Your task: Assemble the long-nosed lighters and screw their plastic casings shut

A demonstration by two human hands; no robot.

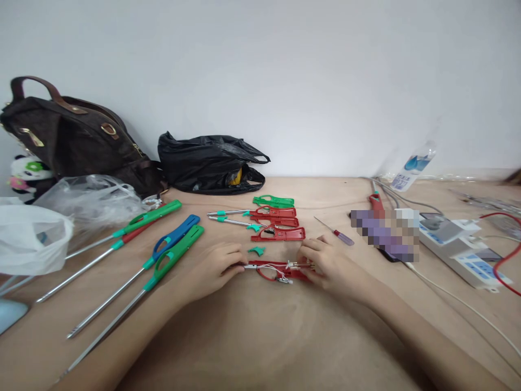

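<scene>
An opened red lighter handle [291, 270] lies before me, with white wires and small metal parts showing in it. My left hand [220, 264] pinches the metal tube at its left end. Around the right end of the handle, the fingers of my right hand [325, 264] are closed; my fingers hide part of what they grip. A loose teal trigger [256, 251] rests just beyond the handle. Farther back are more opened red handle halves [280, 234] and a green handle half [273, 201], some with metal tubes attached. A screwdriver [342, 237] with a purple handle lies beyond my right hand.
Several long lighters [175, 255] lie at the left, near white plastic bags [32, 233]. A dark backpack [81, 136] and a black bag [207, 163] stand by the wall. At the right are a blurred-out phone [382, 236], power strips [459, 255], cables and a bottle [413, 168].
</scene>
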